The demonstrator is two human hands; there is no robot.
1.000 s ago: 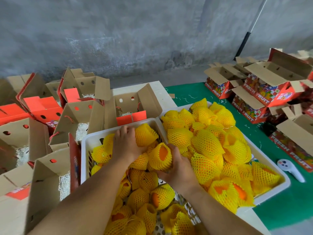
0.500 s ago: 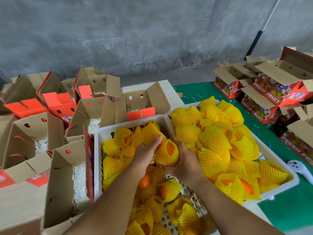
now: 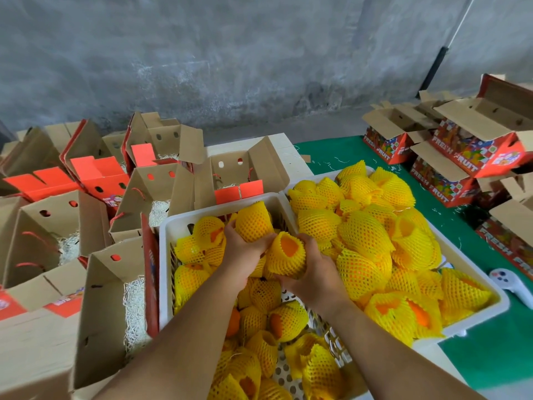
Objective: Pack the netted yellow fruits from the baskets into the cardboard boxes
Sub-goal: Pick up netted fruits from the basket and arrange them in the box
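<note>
- Here, the left hand (image 3: 241,252) curls its fingers (image 3: 230,230) round a fruit in yellow foam netting (image 3: 253,220), held above the near white basket (image 3: 184,219).
- The right hand (image 3: 313,272) grips a second netted fruit (image 3: 285,256); the mesh sleeve gapes at the top and shows smooth orange skin, and the thumb wraps its lower side.
- The two held fruits touch, and the hands meet between them.
- Below the fingers, more netted fruits lie loose on the basket's perforated floor.
- Right of the fingers, a second white basket (image 3: 499,304) is heaped with them, on a green table cover (image 3: 490,356).
- Left of the fingers stand open brown cardboard boxes (image 3: 106,313) with red flaps, lined with pale shredded paper (image 3: 134,307).
- Far right of the fingers are printed red boxes (image 3: 473,157) and a white controller (image 3: 510,284).
</note>
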